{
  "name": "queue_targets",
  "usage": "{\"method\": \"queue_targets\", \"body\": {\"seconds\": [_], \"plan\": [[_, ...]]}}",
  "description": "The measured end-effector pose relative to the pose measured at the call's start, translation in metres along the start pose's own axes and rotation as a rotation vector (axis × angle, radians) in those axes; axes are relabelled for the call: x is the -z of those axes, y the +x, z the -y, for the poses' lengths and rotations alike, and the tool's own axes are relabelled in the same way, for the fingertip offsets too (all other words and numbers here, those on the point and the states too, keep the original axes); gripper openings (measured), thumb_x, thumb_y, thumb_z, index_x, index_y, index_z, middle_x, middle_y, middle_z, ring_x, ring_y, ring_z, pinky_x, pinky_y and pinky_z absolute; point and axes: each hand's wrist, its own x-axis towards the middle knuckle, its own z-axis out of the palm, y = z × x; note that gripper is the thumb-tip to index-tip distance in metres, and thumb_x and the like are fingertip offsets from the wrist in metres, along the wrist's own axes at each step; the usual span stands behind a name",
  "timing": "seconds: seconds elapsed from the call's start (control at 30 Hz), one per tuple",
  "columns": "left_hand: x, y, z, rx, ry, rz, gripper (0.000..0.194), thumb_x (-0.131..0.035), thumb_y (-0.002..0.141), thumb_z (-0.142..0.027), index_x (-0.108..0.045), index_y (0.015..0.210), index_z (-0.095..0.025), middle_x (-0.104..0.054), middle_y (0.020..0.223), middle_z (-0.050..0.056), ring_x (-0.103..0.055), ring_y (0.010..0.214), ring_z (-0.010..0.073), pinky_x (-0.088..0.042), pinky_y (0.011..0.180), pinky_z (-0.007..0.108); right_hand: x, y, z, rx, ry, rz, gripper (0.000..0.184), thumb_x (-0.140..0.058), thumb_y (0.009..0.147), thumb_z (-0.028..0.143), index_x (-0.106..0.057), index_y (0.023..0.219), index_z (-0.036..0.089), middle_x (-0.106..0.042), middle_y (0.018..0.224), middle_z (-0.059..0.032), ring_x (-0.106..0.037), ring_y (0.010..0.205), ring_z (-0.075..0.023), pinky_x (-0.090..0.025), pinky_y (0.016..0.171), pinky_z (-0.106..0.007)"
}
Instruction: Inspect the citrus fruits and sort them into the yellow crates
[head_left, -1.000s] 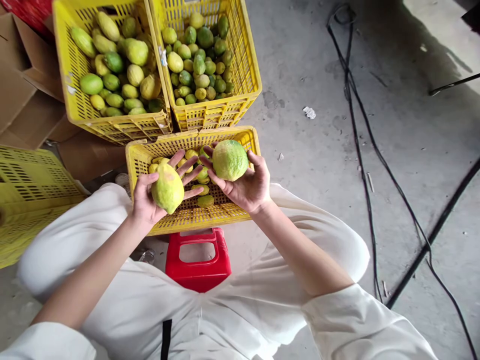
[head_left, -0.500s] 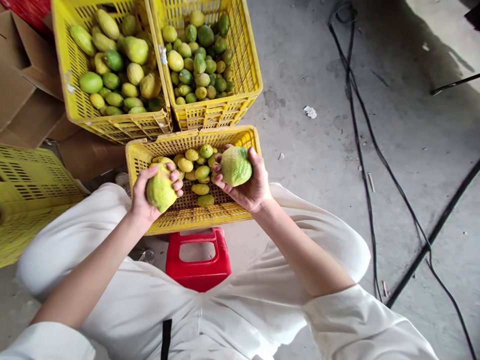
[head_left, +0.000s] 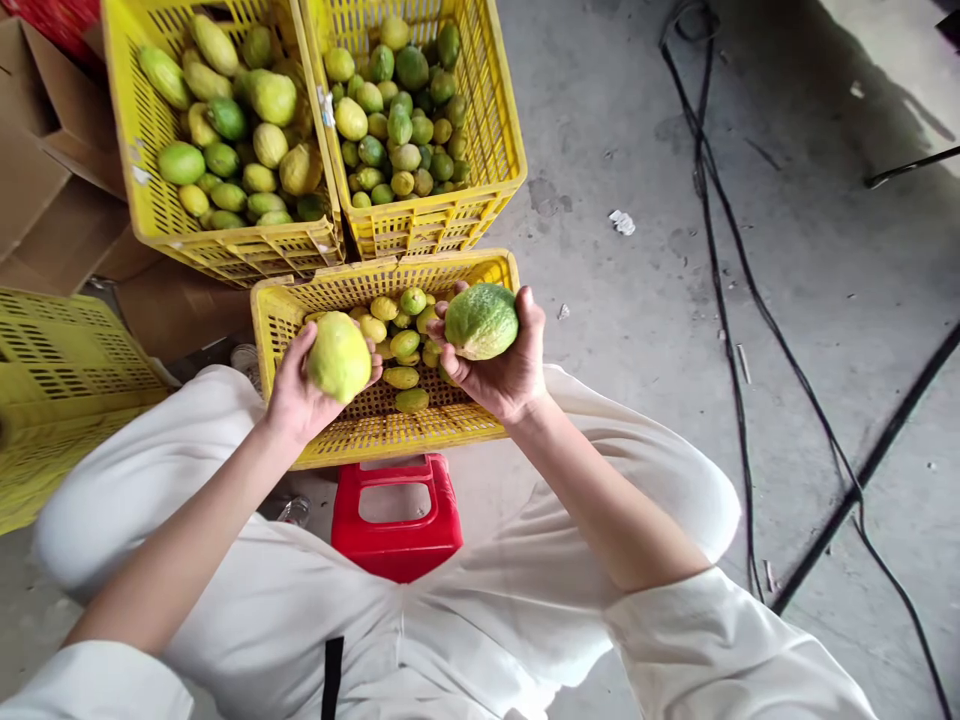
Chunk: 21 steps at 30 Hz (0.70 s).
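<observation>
My left hand [head_left: 294, 398] is closed round a large yellow-green citrus fruit [head_left: 339, 356]. My right hand [head_left: 504, 372] grips a greener, bumpy citrus fruit [head_left: 481, 321]. Both hands hover over the near yellow crate [head_left: 382, 432], which holds several small yellow and green fruits [head_left: 401, 345] at its far end. Beyond it stand two fuller yellow crates: the left crate [head_left: 161, 215] holds bigger fruits, the right crate [head_left: 491, 130] smaller ones.
A red plastic stool [head_left: 396, 545] sits between my knees. An upturned yellow crate [head_left: 52, 370] and cardboard boxes [head_left: 45, 210] lie at the left. Black cables [head_left: 727, 300] run over the concrete floor at the right.
My left fingers, spread open a second ago, have closed round the yellow-green fruit and turned it. The right hand has turned its fruit and shifted slightly right.
</observation>
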Motion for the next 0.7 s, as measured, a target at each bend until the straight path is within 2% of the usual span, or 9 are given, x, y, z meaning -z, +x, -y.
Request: {"method": "queue_targets", "body": {"seconds": [0.07, 0.13, 0.23, 0.33, 0.43, 0.5, 0.6, 0.7], "plan": [[-0.0003, 0.0002, -0.0004, 0.005, -0.008, 0.015, 0.031, -0.046, 0.089, -0.041, -0.061, 0.092, -0.014, -0.063, 0.079, 0.007, -0.067, 0.072, 0.0172, -0.060, 0.077, 0.035, 0.0013, 0.0017, -0.0012, 0.022, -0.029, 0.000, 0.038, -0.040, 0.089, 0.049, -0.066, 0.091, 0.020, -0.074, 0.089, -0.0011, -0.070, 0.099, -0.0187, -0.058, 0.085, -0.035], [-0.0007, 0.0005, -0.0016, 0.022, -0.035, -0.014, 0.030, -0.046, 0.088, -0.040, -0.060, 0.093, -0.015, -0.063, 0.080, 0.007, -0.066, 0.072, 0.0165, -0.061, 0.076, 0.033, 0.0025, 0.0029, -0.0035, 0.058, -0.042, 0.027, 0.020, -0.057, 0.083, 0.036, -0.063, 0.097, 0.023, -0.074, 0.096, -0.0019, -0.070, 0.100, -0.0215, -0.059, 0.087, -0.041], [-0.0002, 0.0016, -0.0039, 0.039, -0.096, -0.077, 0.033, -0.045, 0.087, -0.041, -0.060, 0.102, -0.015, -0.065, 0.085, 0.008, -0.067, 0.074, 0.0173, -0.061, 0.070, 0.030, 0.0033, 0.0033, -0.0062, 0.025, -0.017, 0.088, 0.029, -0.058, 0.078, 0.028, -0.060, 0.106, 0.023, -0.071, 0.105, -0.0042, -0.065, 0.110, -0.0255, -0.055, 0.094, -0.050], [0.0006, 0.0027, -0.0052, 0.000, -0.164, -0.091, 0.037, -0.042, 0.087, -0.037, -0.058, 0.111, -0.015, -0.068, 0.092, 0.010, -0.068, 0.083, 0.0207, -0.061, 0.075, 0.036, 0.0028, 0.0031, -0.0062, -0.055, 0.030, 0.147, 0.037, -0.051, 0.077, 0.024, -0.057, 0.113, 0.023, -0.070, 0.108, -0.0049, -0.061, 0.116, -0.0263, -0.053, 0.095, -0.054], [0.0001, 0.0023, -0.0054, -0.047, -0.173, -0.095, 0.036, -0.040, 0.087, -0.033, -0.056, 0.114, -0.015, -0.068, 0.105, 0.012, -0.067, 0.101, 0.0258, -0.059, 0.081, 0.042, 0.0019, 0.0038, -0.0048, -0.060, 0.024, 0.164, 0.035, -0.049, 0.081, 0.026, -0.055, 0.115, 0.024, -0.071, 0.107, -0.0040, -0.064, 0.110, -0.0244, -0.055, 0.092, -0.051], [-0.0009, 0.0014, -0.0053, -0.063, -0.148, -0.090, 0.032, -0.041, 0.089, -0.034, -0.057, 0.111, -0.015, -0.067, 0.109, 0.013, -0.066, 0.104, 0.0264, -0.059, 0.080, 0.040, 0.0019, 0.0045, -0.0040, -0.054, -0.002, 0.153, 0.031, -0.051, 0.084, 0.035, -0.056, 0.113, 0.023, -0.072, 0.101, -0.0029, -0.068, 0.100, -0.0224, -0.058, 0.089, -0.047], [-0.0018, 0.0001, -0.0055, -0.055, -0.126, -0.059, 0.029, -0.042, 0.092, -0.038, -0.058, 0.100, -0.015, -0.067, 0.099, 0.011, -0.067, 0.089, 0.0207, -0.059, 0.073, 0.031, 0.0028, 0.0053, -0.0040, -0.026, -0.025, 0.129, 0.031, -0.058, 0.082, 0.045, -0.059, 0.104, 0.023, -0.073, 0.094, -0.0020, -0.070, 0.091, -0.0213, -0.059, 0.087, -0.043], [-0.0014, -0.0003, -0.0061, -0.035, -0.130, -0.034, 0.032, -0.038, 0.092, -0.040, -0.057, 0.093, -0.015, -0.063, 0.083, 0.007, -0.063, 0.071, 0.0137, -0.057, 0.062, 0.023, 0.0043, 0.0062, -0.0051, 0.001, -0.055, 0.121, 0.027, -0.061, 0.080, 0.044, -0.061, 0.097, 0.023, -0.072, 0.097, -0.0023, -0.070, 0.098, -0.0228, -0.060, 0.085, -0.039]]}}
